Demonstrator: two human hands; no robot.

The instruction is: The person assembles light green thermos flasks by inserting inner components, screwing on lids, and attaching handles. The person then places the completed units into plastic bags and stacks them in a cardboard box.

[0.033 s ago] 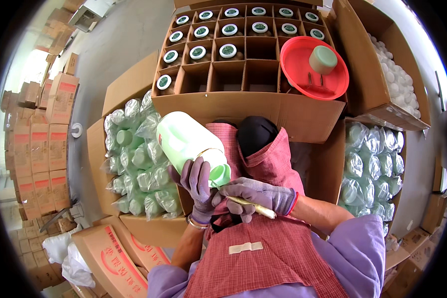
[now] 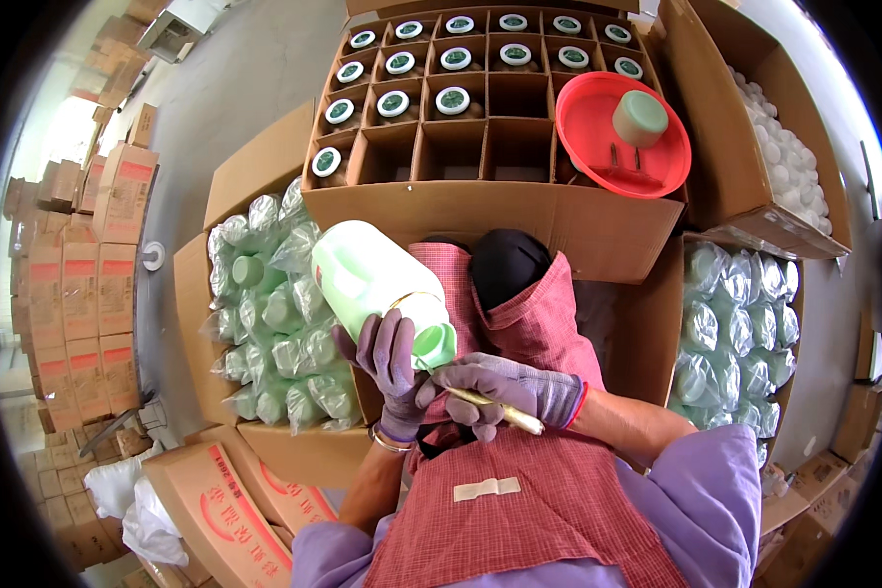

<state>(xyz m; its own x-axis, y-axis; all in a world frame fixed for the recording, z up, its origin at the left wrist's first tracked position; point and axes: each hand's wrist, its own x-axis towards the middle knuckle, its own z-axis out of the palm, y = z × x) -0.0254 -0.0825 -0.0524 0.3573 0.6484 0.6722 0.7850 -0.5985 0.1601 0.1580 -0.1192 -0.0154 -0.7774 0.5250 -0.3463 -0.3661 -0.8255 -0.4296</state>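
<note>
A pale green plastic flask casing [image 2: 365, 269] with a moulded handle lies tilted over my lap, its open mouth pointing down to the right. Gloved in grey-purple, my left hand [image 2: 392, 367] is wrapped round the lower side of its mouth end. Close to that rim, my right hand [image 2: 500, 380] grips a thin tool with a pale, wrapped-looking handle [image 2: 519, 418]. The tool's tip meets the green rim, but the fingers partly hide it, so its exact kind does not show.
Ahead stands a divided carton [image 2: 431, 194] holding several white-rimmed, green-topped flasks. A red basin [image 2: 612, 181] with a green cup [image 2: 640, 119] rests on its right corner. Bagged green casings [image 2: 284, 309] fill a carton at left, others [image 2: 725, 338] one at right. White round parts [image 2: 782, 162] fill another carton.
</note>
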